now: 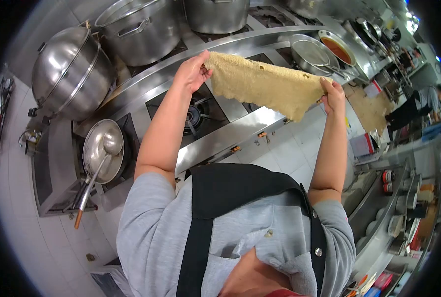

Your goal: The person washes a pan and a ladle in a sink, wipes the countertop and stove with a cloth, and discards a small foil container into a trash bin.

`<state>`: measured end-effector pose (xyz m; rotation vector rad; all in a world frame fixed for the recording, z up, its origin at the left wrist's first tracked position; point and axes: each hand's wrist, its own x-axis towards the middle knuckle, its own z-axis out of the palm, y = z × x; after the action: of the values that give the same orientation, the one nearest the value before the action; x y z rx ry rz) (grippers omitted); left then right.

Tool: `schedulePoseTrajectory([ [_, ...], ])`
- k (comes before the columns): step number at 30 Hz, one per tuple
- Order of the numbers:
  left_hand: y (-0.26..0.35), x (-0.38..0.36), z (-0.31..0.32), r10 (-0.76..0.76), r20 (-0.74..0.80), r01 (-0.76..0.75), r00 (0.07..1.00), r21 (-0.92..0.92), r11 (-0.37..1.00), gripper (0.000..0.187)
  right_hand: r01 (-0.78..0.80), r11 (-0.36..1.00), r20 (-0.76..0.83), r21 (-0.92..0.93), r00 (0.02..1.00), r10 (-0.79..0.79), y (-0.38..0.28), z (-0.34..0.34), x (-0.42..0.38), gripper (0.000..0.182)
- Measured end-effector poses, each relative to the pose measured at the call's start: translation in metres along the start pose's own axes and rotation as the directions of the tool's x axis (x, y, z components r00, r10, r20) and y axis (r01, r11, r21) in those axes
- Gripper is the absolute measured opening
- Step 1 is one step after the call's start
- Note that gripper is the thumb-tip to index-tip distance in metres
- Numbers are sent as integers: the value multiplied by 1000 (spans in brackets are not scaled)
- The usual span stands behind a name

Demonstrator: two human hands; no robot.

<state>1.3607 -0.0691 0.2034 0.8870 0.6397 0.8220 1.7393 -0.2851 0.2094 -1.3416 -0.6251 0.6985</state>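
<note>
A worn tan cloth [260,81] with a few dark spots or holes hangs stretched between my two hands, above the front of a steel stove [240,128]. My left hand [193,73] pinches its upper left corner. At the other end, my right hand [333,95] grips the upper right corner, thumb on top. The cloth's lower edge droops unevenly and hides part of the stove behind it. A black gas burner [195,116] shows below my left hand.
To the left, a wok [93,148] holds a ladle [112,142]. Large steel pots [148,37] and a domed pot [67,79] line the back. Right of the cloth are a strainer [307,49] and a pan of red sauce [335,48]. Another person [423,106] stands far right.
</note>
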Motion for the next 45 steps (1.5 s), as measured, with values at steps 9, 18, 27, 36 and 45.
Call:
schedulePoseTrajectory([
  [9,25,-18,24,423,-144,-324,895,441,837,13,487,745,182,-456,870,-458,-19,29,53,31],
  [18,49,-62,72,721,-373,-672,585,276,688,14,697,366,43,-617,493,-869,-56,59,32,19],
  [27,82,-138,140,914,-380,-962,144,161,219,12,874,470,101,-122,482,-870,-137,96,-41,22],
  [36,69,-114,62,659,-467,-736,589,26,676,15,582,611,274,-536,805,-527,-87,71,24,23],
  [45,63,-98,48,630,-527,-734,571,17,679,18,140,984,323,112,931,-170,-67,75,37,18],
])
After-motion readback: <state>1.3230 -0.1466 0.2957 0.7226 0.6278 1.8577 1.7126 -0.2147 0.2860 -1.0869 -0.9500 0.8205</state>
